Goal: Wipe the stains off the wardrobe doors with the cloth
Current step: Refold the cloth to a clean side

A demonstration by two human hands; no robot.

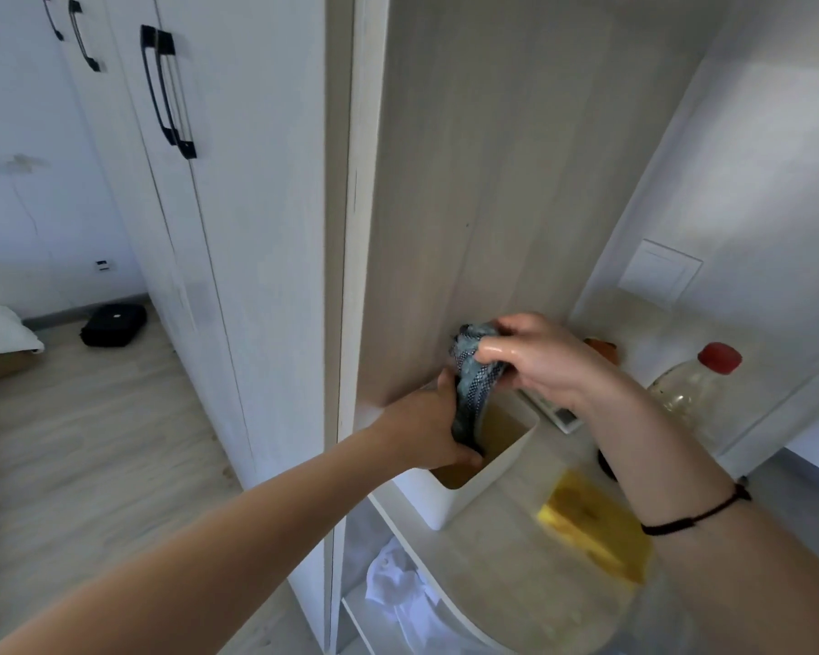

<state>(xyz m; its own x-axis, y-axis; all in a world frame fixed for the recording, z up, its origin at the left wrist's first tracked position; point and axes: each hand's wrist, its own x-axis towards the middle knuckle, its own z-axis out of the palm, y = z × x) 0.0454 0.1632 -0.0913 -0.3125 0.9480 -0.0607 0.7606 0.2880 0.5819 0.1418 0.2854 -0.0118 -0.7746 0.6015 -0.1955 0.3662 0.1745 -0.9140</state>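
Past a yellow sponge (596,527), the left hand (438,430) below and the right hand (540,361) above clench a twisted cloth (474,380) over a tub (483,489) of brownish water, apparently wringing it so the drips fall inside. The doors (237,229) stand beyond at left. Any stains on them are hard to make out, and the left hand hides the cloth's lower end.

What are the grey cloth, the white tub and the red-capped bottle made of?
The cloth looks like woven fabric: dotted texture, limp twisted folds. The tub seems matte white plastic: smooth, thin walls. The bottle looks like clear plastic, maybe glass: see-through and glossy.
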